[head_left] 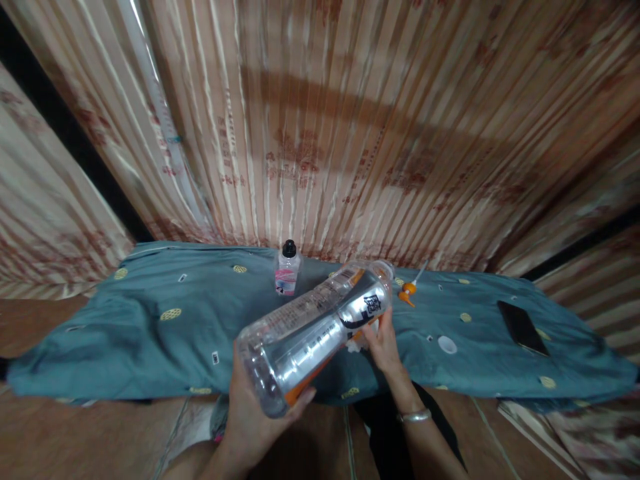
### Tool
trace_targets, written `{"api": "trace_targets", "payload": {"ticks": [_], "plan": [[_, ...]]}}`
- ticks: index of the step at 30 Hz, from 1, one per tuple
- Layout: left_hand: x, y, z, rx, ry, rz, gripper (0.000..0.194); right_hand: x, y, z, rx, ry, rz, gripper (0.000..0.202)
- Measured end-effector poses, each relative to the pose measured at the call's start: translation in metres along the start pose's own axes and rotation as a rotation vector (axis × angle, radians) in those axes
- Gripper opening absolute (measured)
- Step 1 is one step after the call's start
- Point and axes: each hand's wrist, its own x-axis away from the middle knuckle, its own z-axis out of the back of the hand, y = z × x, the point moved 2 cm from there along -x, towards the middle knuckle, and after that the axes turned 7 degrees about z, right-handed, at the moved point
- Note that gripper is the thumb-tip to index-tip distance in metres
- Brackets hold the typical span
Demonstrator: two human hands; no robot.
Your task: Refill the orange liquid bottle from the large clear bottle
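Before patterned curtains (310, 100), over the cloth-covered worktop (150, 347), we hold a tilted clear plastic bottle (320, 333) — left hand (253, 420) cupping its base, right hand (383, 343) gripping near the neck. We'd best support both ends, squeezing lightly — thin walls may buckle.

And here's the cloth (150, 347), teal, dotted with yellow ovals and little white tags! Behind it the curtain (300, 120) runs in pinkish-beige and brown stripes, with dark red floral prints. The big bottle (315, 333) is clear, its label silver with black characters and orange edges. The small bottle (287, 272) shows a black cap, pink on its label. The pump head (407, 291) glows orange, and the phone-like slab (523, 327) is black.
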Motion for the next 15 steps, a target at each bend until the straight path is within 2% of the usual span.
{"api": "trace_targets", "payload": {"ticks": [3,5,7,11,15], "plan": [[-0.001,0.001,0.0,0.016,-0.018,0.004,0.078,0.0,0.01,0.014,0.0,0.099,0.007,0.09],[-0.001,0.004,0.0,0.037,-0.03,0.002,0.077,-0.002,0.023,0.026,0.059,0.213,-0.073,0.08],[-0.001,0.006,-0.001,0.053,-0.035,0.005,0.074,-0.003,0.038,0.038,0.175,0.246,-0.141,0.074],[0.001,0.006,-0.001,0.037,-0.021,0.03,0.076,-0.004,0.066,0.049,0.347,0.049,-0.208,0.061],[0.003,0.005,-0.001,0.049,-0.018,0.052,0.077,-0.002,0.08,0.049,0.426,-0.107,-0.177,0.046]]}}
